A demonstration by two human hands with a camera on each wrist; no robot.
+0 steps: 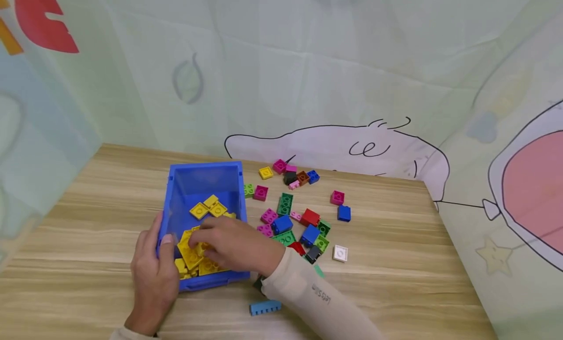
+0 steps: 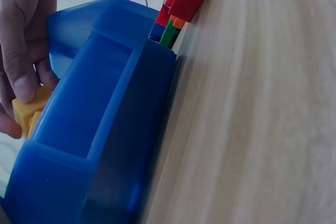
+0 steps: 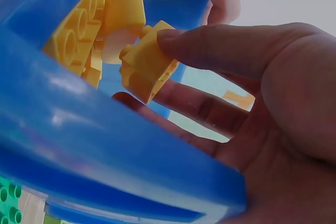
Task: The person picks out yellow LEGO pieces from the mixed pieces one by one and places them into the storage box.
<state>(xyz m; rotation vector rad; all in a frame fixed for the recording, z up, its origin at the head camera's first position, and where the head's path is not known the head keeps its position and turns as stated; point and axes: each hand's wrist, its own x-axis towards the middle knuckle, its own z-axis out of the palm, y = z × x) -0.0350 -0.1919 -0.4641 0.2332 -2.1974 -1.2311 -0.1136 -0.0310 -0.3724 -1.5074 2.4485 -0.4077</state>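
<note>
My left hand (image 1: 156,274) grips the left wall of a blue plastic bin (image 1: 206,178), thumb over the rim and fingers along the outside. Inside the bin lie several yellow building bricks (image 1: 189,254), heaped toward the near end, with a few smaller ones (image 1: 200,210) farther back. My right hand (image 1: 239,244) reaches in over the right wall. Between its thumb and fingers it pinches a yellow brick (image 3: 149,61), seen close up in the right wrist view, just above the pile. That brick (image 2: 31,108) also shows beyond the bin in the left wrist view.
Loose coloured bricks lie right of the bin, among them a red brick (image 1: 310,217), a blue brick (image 1: 282,224) and a white one (image 1: 340,253). A light blue brick (image 1: 265,308) lies near the front. A printed cloth (image 1: 286,86) hangs behind the wooden table (image 1: 396,281).
</note>
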